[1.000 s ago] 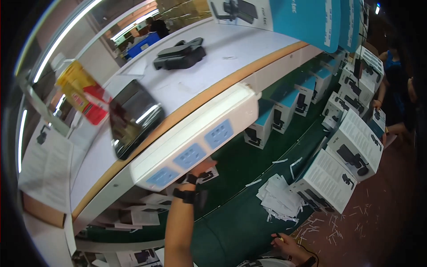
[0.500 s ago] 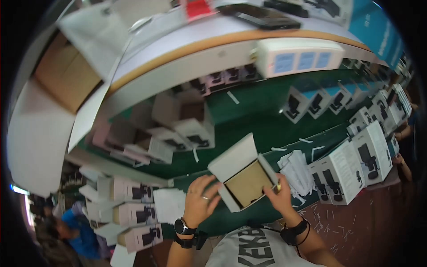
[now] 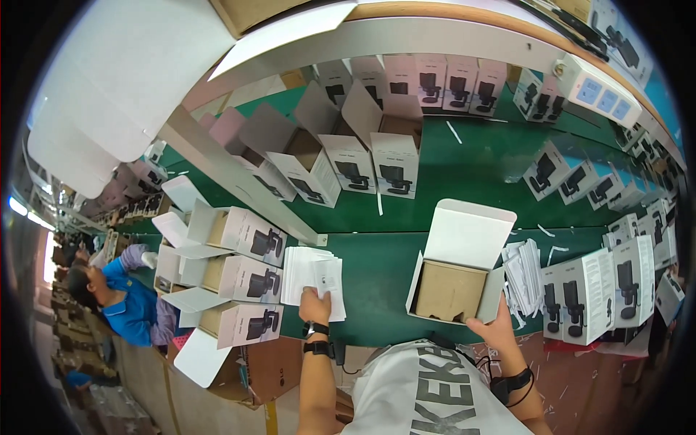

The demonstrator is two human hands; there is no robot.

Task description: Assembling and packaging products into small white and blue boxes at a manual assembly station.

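An open white carton [image 3: 470,230] stands on the green bench in front of me, its lid flap raised. Brown cardboard [image 3: 449,288] fills its inside. My right hand [image 3: 496,330] grips the carton's near right corner, thumb over the edge and fingers along the outer side. To the left lies a stack of white printed leaflets [image 3: 304,268]. My left hand [image 3: 315,307] rests on the front part of this stack with its fingers closed on the paper; how many sheets they pinch is hidden.
Open boxes [image 3: 250,279] stand left of the leaflets, more [image 3: 355,163] behind. Right of the carton lie folded white papers [image 3: 523,279] beside closed boxes [image 3: 580,297]. A shelf [image 3: 435,29] with a power strip [image 3: 600,90] crosses above. A co-worker in blue [image 3: 130,304] sits far left.
My left hand has left the carton and moved left onto the leaflet stack. My right hand stays at the carton, which now sits squarer to me. The view has swung left.
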